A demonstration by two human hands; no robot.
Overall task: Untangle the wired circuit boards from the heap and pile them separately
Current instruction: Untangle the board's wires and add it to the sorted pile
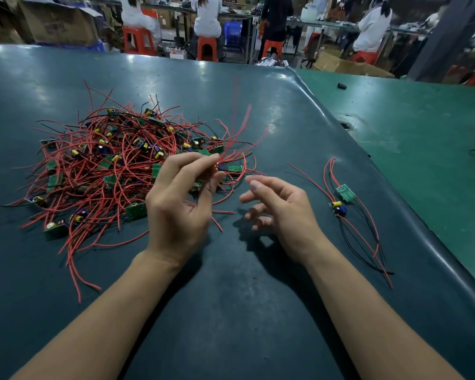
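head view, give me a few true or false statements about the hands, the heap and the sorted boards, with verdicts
1. The left hand pinches red wires at the near edge of the heap. True.
2. The right hand grips a circuit board. False: it holds nothing, its fingers loosely curled above the table.
3. The separated boards lie to the right of both hands. True.
4. The separate pile is larger than the heap. False: only two boards show there, while the heap holds many.
5. The heap's wires are mostly black. False: they are mostly red, with a few black ones.
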